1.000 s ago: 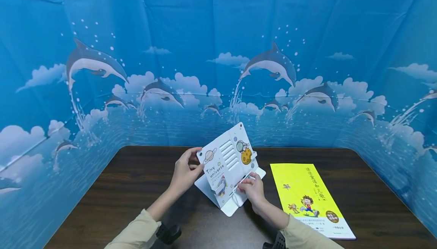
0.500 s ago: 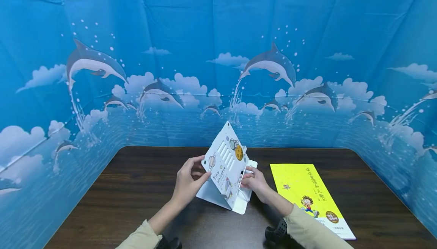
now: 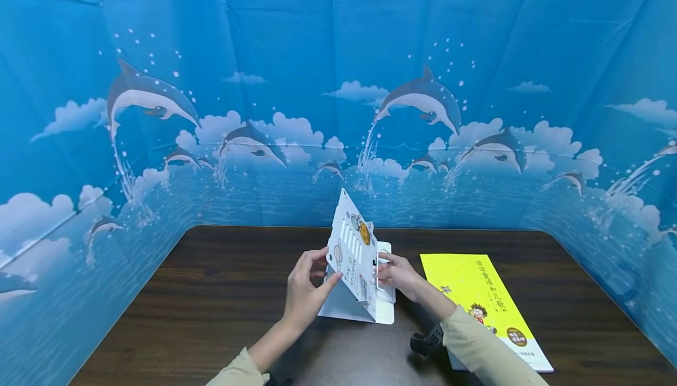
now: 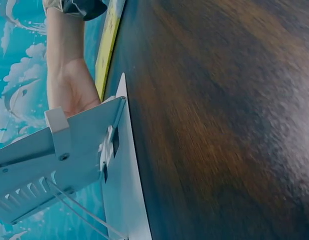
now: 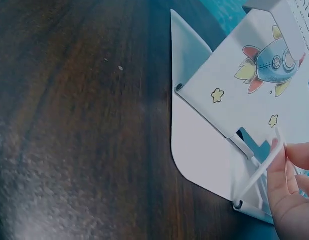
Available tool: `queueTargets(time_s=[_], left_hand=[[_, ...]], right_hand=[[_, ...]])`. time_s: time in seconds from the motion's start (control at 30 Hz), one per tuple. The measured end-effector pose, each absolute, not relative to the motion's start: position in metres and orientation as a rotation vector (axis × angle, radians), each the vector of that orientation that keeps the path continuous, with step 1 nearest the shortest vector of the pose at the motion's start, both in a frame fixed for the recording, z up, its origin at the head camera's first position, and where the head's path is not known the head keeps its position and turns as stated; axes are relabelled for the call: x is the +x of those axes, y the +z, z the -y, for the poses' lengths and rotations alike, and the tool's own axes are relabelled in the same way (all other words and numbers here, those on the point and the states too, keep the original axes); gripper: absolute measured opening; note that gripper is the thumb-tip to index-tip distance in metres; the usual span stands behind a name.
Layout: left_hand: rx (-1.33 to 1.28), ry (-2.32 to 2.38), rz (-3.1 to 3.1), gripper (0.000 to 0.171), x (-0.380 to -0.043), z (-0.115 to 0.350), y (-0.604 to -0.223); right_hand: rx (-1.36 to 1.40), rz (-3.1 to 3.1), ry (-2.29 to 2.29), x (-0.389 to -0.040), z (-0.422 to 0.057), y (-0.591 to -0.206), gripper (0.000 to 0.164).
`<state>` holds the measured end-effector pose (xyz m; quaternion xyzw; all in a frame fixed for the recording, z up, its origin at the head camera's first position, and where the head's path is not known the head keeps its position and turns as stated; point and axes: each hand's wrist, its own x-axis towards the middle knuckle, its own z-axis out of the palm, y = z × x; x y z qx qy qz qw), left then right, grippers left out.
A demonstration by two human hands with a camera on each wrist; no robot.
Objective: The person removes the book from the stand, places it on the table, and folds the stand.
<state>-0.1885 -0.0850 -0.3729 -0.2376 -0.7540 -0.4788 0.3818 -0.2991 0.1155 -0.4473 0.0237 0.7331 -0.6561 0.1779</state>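
A white book stand [image 3: 353, 251] with space cartoons and "Tiny universe" printed on its panel stands open on the table, its flat base [image 3: 344, 305] beneath the tilted panel. My left hand [image 3: 308, 292] holds the panel's left edge between thumb and fingers. At the lower front edge, my right hand [image 3: 400, 277] pinches a white wire page holder [image 5: 259, 172] between thumb and fingers. The left wrist view shows the panel's back [image 4: 79, 142] and a thin wire prop [image 4: 82, 207] running to the base; my left hand is out of that view.
A yellow and white book [image 3: 489, 298] lies on the dark wooden table [image 3: 222, 292] to the right, partly under my right forearm. Behind the table hangs a blue dolphin-print curtain [image 3: 296, 80].
The book stand has turned on the table, its printed panel now facing more to the right and seen more edge-on. My left hand has moved right with it; my right hand stays at the wire.
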Motion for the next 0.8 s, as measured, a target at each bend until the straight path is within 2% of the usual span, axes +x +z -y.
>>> queueTargets(time_s=[0.8], left_hand=[[-0.613,-1.224,1.903,0.045,-0.184,0.065,-0.377]], right_hand=[[-0.092,-2.031,-1.787,-0.310,-0.134,-0.449,0.055]])
